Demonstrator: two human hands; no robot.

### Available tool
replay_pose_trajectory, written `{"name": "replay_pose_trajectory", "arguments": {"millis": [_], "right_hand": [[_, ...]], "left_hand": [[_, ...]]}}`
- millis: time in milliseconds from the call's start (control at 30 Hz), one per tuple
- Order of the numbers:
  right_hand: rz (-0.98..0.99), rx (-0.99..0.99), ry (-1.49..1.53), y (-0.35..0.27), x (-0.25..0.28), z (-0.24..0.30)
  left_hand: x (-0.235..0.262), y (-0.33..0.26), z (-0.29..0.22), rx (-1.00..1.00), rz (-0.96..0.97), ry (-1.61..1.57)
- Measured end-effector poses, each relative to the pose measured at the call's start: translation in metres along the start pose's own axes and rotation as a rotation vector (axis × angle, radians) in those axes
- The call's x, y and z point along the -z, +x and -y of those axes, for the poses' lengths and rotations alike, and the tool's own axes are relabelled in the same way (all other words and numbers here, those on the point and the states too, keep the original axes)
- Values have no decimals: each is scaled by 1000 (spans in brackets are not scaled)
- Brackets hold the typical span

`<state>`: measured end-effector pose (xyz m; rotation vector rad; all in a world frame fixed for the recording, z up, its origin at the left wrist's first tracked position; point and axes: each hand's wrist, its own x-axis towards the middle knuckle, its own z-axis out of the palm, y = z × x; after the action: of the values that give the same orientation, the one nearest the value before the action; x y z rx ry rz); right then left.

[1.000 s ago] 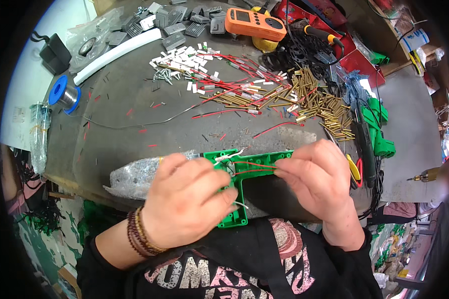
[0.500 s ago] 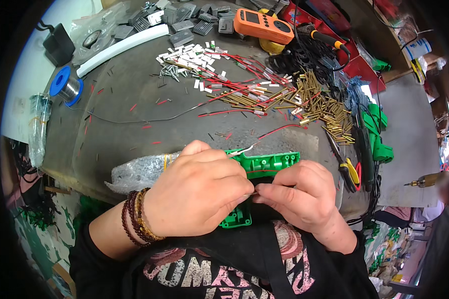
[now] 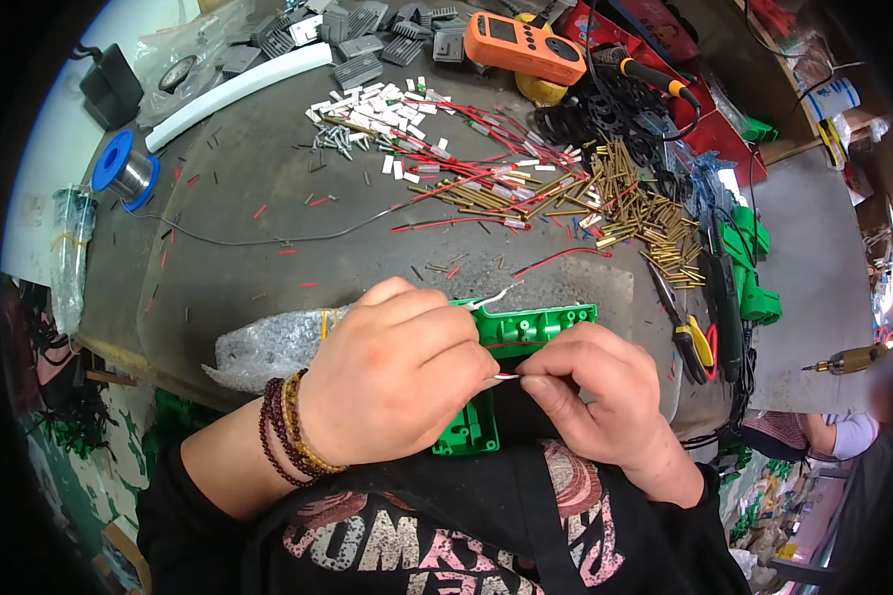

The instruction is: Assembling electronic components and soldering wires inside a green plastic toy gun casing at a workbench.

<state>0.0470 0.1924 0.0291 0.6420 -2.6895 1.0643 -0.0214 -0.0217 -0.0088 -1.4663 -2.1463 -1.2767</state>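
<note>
Near side of the bench (image 3: 208,268), we see left hand (image 3: 397,377) and right hand (image 3: 597,395) pinching thin wires (image 3: 507,377); likely light, floppy, best held near ends.

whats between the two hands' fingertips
In the head view, a short stretch of thin white and reddish wire spans the gap from the left hand to the right hand.

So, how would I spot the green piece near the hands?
On the grey table, go to the near edge. The open green plastic shell lies there, partly hidden behind the left hand. Unlike the green parts at the table's right side, it has a thin red wire running along it.
</note>
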Motion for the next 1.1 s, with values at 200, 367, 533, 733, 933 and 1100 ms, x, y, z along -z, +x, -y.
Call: {"name": "replay_pose_trajectory", "arguments": {"millis": [200,367,533,733,933,1100], "right_hand": [[30,-92,75,-3,-3,4],[31,-31,28,-8,-5,2],[78,-50,14,-9,-5,4],[154,-310,343,-9,-4,2],[308,-190,-368,-28,39,1],[16,142,-237,-11,0,0]], "left_hand": [[-3,-3,-14,-129,-12,295],[-7,4,-22,41,13,235],[-8,6,-17,60,76,148],[-14,2,-20,-5,-23,310],[-12,4,-23,36,-9,260],[-9,3,-27,46,40,228]]}}
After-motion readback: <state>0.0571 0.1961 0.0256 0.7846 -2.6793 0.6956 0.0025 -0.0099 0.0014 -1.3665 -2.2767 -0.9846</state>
